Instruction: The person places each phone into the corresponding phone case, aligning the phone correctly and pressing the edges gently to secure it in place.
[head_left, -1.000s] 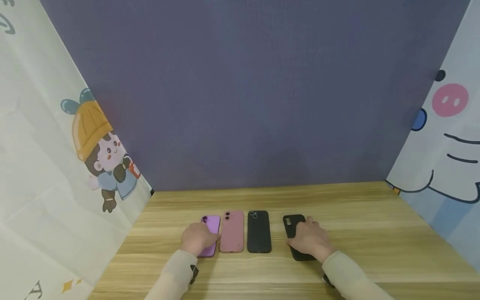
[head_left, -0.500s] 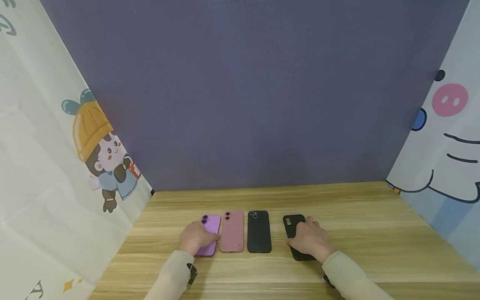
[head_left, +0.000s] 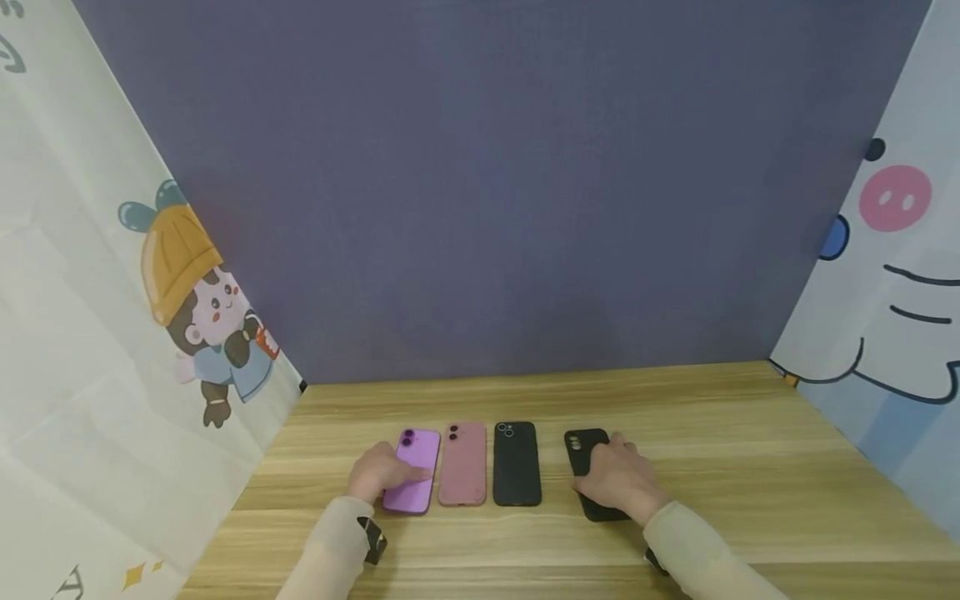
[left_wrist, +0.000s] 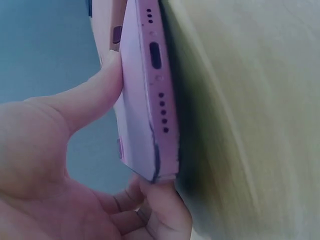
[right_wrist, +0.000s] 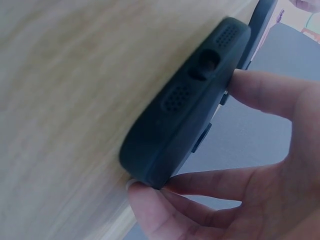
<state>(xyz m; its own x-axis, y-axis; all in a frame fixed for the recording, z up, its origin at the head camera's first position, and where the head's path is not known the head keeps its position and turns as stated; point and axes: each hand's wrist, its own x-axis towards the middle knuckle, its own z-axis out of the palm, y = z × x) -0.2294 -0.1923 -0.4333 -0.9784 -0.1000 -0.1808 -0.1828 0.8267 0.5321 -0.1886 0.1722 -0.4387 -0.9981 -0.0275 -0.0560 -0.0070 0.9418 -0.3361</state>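
The left hand (head_left: 381,472) grips the purple phone (head_left: 417,450), which lies leftmost on the desk (head_left: 525,558), thumb on its back, and should press lightly and evenly so this phone does not bump the nearby pink phone (head_left: 463,463), while the right hand (head_left: 621,477) grips the rightmost black phone (right_wrist: 170,120) by its sides.

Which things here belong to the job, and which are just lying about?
In the job, judging by the hands:
purple phone, in the left hand
rightmost black phone, in the right hand

Just lying there, though perhaps for later use:
pink phone, untouched
other black phone, untouched
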